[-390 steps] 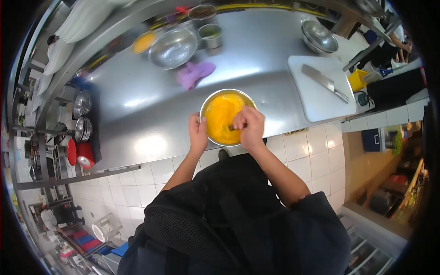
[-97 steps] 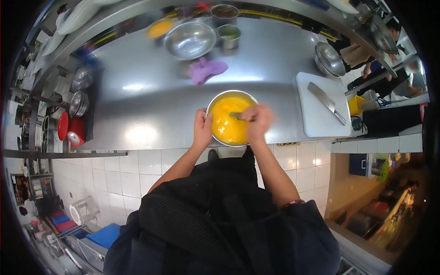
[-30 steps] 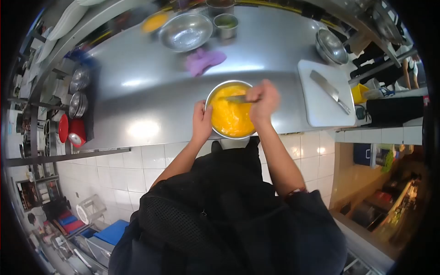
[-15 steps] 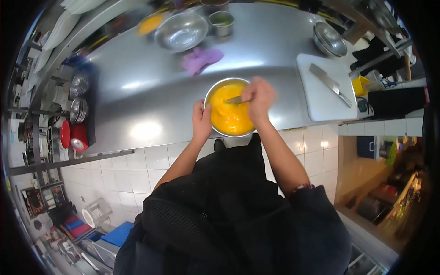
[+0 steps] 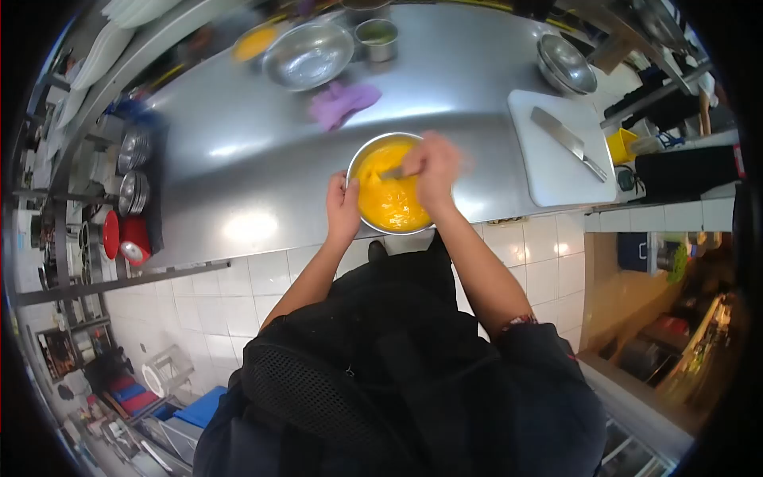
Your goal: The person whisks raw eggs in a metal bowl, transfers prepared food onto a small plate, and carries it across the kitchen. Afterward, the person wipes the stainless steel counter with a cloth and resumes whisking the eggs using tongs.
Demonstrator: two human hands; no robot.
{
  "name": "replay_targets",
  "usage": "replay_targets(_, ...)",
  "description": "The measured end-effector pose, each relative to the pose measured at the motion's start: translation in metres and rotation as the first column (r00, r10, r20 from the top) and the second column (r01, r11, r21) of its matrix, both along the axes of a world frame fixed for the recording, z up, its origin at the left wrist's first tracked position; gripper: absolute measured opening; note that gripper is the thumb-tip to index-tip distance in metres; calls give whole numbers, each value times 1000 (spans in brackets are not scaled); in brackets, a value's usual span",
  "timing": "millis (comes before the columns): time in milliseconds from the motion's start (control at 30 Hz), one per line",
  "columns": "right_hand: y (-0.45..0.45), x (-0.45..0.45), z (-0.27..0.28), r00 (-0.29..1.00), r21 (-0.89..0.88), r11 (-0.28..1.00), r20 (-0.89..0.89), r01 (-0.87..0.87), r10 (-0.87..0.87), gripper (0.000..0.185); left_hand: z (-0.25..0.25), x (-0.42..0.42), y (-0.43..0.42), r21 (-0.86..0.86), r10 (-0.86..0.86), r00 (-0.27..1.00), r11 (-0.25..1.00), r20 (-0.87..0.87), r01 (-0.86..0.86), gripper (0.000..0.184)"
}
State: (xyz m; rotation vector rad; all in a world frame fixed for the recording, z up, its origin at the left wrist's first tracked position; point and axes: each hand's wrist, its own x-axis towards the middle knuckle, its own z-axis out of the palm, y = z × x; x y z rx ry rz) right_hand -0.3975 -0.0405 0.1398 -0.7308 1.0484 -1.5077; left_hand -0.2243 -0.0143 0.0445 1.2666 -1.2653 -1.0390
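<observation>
- From the head view, I see the left hand (image 5: 342, 208) pinching the left rim of a metal bowl (image 5: 389, 137).
- The right hand (image 5: 435, 171), blurred, is closed round a utensil (image 5: 390, 173) dipping into yellow mixture (image 5: 396, 208).
- That bowl sits at the steel table's (image 5: 262, 171) near edge.
- Beyond it lies a purple cloth (image 5: 343, 104); rightward, a knife (image 5: 566, 141) rests on a white board (image 5: 550, 179).

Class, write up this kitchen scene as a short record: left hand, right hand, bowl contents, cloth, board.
left hand: grips the rim side of the steel bowl; hand
right hand: blurred, holds a utensil dipped in the bowl; hand
bowl contents: yellow-orange liquid
cloth: purple cloth, crumpled on the steel counter
board: white cutting board, knife lying on it
</observation>
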Motion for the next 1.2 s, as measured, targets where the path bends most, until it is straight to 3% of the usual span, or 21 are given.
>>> replay_targets(100,-10,-9,3,958,250,932,-48,-262,283,41,-4,-2,-14,5,22,999,1000,-35,-22,15)
replay_targets(167,-8,-13,9,999,-36,999,11,36,-36,38,-16,4,-9,-73,-1,999,997,42,4,15)
replay_targets(200,-8,-10,28,946,-100,983,303,151,-115,37,-12,5,0,-53,-1,999,999,49,3,15)
replay_targets(233,-4,-4,13,942,-88,982,308,165,-131,37,1,0,2,11,15,1000,1000,-11,-15,15)
replay_targets(300,-9,2,-17,989,164,976,-19,-143,148,38,8,-6,-3,52,13,997,999,-77,-9,16)
replay_targets(367,-9,-3,18,957,282,934,-123,-220,263,38,-4,-1,-8,13,20,1000,1000,-16,-20,17)
replay_targets(433,0,-2,24,990,-114,987,89,116,-106,38,-3,-2,-9,-8,47,999,999,18,-47,17)
replay_targets(500,-1,6,8,964,-185,951,147,249,-224,37,-3,0,0,-35,26,997,999,67,-24,17)
replay_targets(567,-5,3,-1,977,241,947,38,-214,211,37,1,-2,-6,41,12,999,999,-41,-10,16)
replay_targets(633,-9,-3,22,985,262,949,44,-174,169,38,-4,-1,-17,-43,9,1000,999,18,-8,16)
replay_targets(700,-3,-1,24,917,-3,974,339,225,-211,40,-11,5,1,-67,7,995,998,98,0,16)
replay_targets(733,-1,9,6,982,-114,976,73,183,-176,43,-5,2,3,34,4,999,999,-38,-3,15)
replay_targets(767,3,4,-6,979,-121,973,76,198,-190,43,2,-4,-3,117,11,984,993,-178,10,15)
replay_targets(833,4,-1,10,917,222,949,-281,-224,282,43,-6,0,-13,11,-22,998,1000,-66,22,15)
replay_targets(867,2,-1,18,868,129,990,-484,-49,106,43,-14,4,-11,-59,-18,999,998,50,21,15)
replay_targets(900,-1,-1,14,867,147,987,-482,-63,127,43,-15,5,-7,-41,-4,999,999,51,6,15)
replay_targets(933,-7,-3,8,986,-26,999,-157,44,-47,42,-13,3,-5,11,2,1000,1000,7,-2,15)
replay_targets(967,-9,-4,3,960,-155,963,211,221,-186,41,-10,2,-5,53,-1,999,999,-37,3,15)
replay_targets(1000,-3,-5,5,958,-154,961,211,230,-196,41,-6,1,-2,54,-11,999,998,-36,13,15)
replay_targets(1100,5,-5,27,962,214,950,-99,-228,253,38,6,-4,-13,24,3,997,1000,-73,-1,14)
replay_targets(1200,-9,-6,2,999,-65,998,-50,5,-9,38,0,3,3,-30,6,991,1000,133,-2,18)
